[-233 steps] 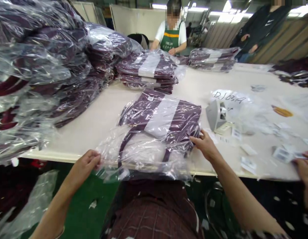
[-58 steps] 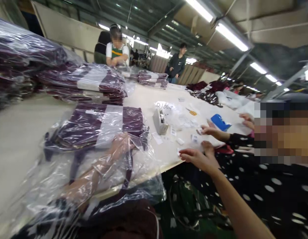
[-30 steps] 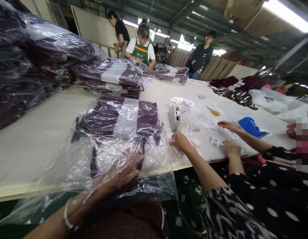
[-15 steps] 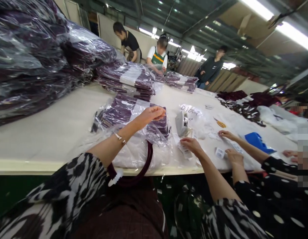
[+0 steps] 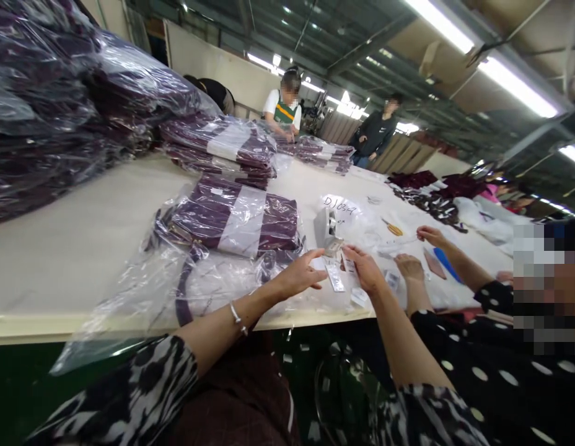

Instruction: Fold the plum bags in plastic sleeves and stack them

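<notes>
A folded purple and white garment in a clear plastic bag [image 5: 232, 223] lies on the table in front of me, its open end hanging over the near edge. My left hand [image 5: 299, 275] hovers at the bag's right side, fingers spread, reaching toward a white label strip [image 5: 334, 277]. My right hand [image 5: 365, 269] pinches that strip just beyond the bag. A small grey tag device [image 5: 325, 226] stands behind the label.
Piles of bagged purple garments [image 5: 222, 145] fill the left and back of the pale table [image 5: 74, 248]. A co-worker's hands [image 5: 411, 266] in dotted sleeves handle labels at my right. Yellow scissors [image 5: 393, 228] lie farther back. Other people stand at the far end.
My left hand has left the top of the bagged garment and dropped to the right, close to the label. My right hand has lifted the label strip off the table.
</notes>
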`<action>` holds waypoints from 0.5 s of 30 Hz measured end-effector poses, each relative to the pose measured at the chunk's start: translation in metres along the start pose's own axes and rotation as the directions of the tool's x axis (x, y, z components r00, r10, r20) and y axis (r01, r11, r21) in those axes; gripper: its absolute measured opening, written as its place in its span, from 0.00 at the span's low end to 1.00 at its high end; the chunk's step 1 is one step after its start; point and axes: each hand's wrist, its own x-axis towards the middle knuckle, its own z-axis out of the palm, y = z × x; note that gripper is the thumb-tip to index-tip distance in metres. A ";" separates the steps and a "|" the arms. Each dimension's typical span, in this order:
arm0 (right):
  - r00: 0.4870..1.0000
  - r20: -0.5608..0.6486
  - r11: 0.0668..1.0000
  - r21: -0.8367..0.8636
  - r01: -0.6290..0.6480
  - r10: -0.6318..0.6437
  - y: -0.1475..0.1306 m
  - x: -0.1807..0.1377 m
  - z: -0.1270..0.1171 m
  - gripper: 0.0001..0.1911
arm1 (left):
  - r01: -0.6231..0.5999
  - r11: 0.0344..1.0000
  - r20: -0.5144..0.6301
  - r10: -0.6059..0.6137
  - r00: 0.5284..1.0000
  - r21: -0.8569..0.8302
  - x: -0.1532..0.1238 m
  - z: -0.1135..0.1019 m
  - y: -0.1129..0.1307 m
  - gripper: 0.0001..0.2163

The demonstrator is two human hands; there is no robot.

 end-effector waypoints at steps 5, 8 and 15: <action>0.993 0.118 1.000 -0.020 -0.023 0.025 -0.026 -0.046 0.023 0.24 | 0.031 0.996 -0.002 -0.031 1.000 -0.088 0.018 -0.001 -0.005 0.36; 0.993 0.116 0.997 -0.078 -0.027 0.036 -0.027 -0.066 0.031 0.24 | 0.051 0.998 0.034 -0.049 0.998 -0.038 0.009 -0.005 -0.005 0.18; 0.987 0.126 0.993 -0.079 -0.092 0.102 0.001 -0.109 0.034 0.23 | 0.152 0.988 0.135 -0.154 0.979 0.027 -0.055 -0.021 0.001 0.13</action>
